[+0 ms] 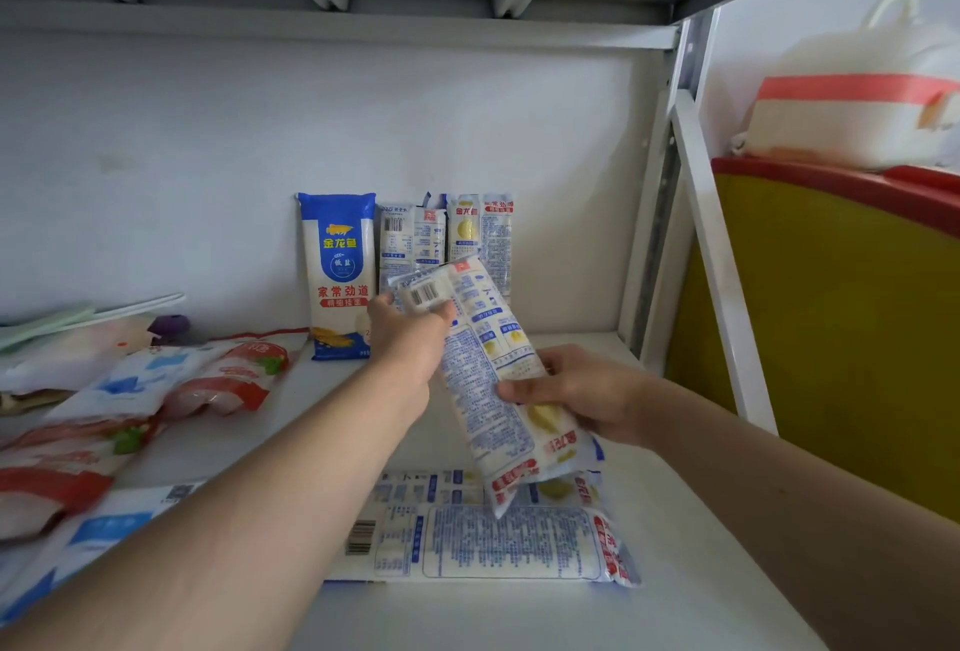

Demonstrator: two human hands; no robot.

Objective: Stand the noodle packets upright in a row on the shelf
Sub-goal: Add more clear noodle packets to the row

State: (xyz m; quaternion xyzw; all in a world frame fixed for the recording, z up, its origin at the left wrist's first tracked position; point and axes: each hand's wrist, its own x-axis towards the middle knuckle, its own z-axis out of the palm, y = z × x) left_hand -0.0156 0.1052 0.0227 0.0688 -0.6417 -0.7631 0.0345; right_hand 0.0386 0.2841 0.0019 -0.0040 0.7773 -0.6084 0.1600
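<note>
Three noodle packets stand upright against the shelf's back wall: a blue-and-white packet (340, 276) on the left, a middle packet (413, 240) and a right packet (480, 235) turned back side out. Both hands hold a fourth noodle packet (488, 370) tilted in the air in front of that row. My left hand (408, 338) grips its top end. Its lower part sits in my right hand (576, 390). Two more packets lie flat on the white shelf (701, 572): a near packet (493, 541) and, behind it, another packet (431, 487) partly hidden.
Red-and-white and blue-and-white bags (130, 401) lie in a pile at the left of the shelf. A white metal upright (722, 261) bounds the shelf on the right, with a yellow and red panel (841, 318) beyond it. The upper shelf's underside (337, 21) is close above.
</note>
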